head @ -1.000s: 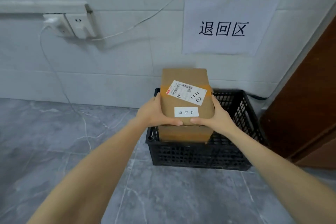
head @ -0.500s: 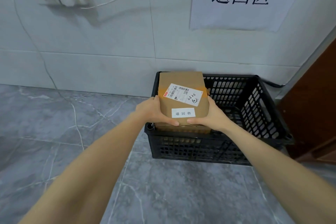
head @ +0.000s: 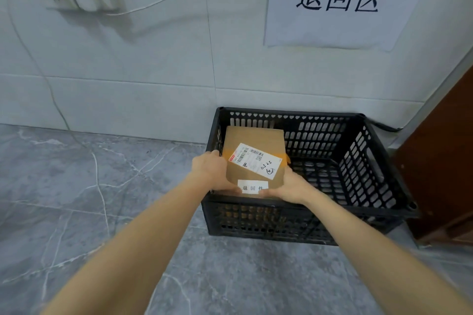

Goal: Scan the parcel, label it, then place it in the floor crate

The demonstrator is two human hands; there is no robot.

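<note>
Grey marbled floor tiles (head: pixel 76 212) fill the foreground, crossed by two bare forearms reaching forward. The black perforated plastic crate (head: pixel 358 161) stands on them against the white tiled wall (head: pixel 128 71), its near rim lying just under both wrists. The left hand (head: pixel 208 169) and right hand (head: pixel 291 185) clasp the brown cardboard parcel (head: pixel 253 140) from either side, low inside the crate's left half. A white barcode label (head: pixel 256 160) and a small white sticker (head: pixel 252 186) face up. A paper sign (head: pixel 345 0) hangs above; a brown door (head: pixel 448 148) stands right.
</note>
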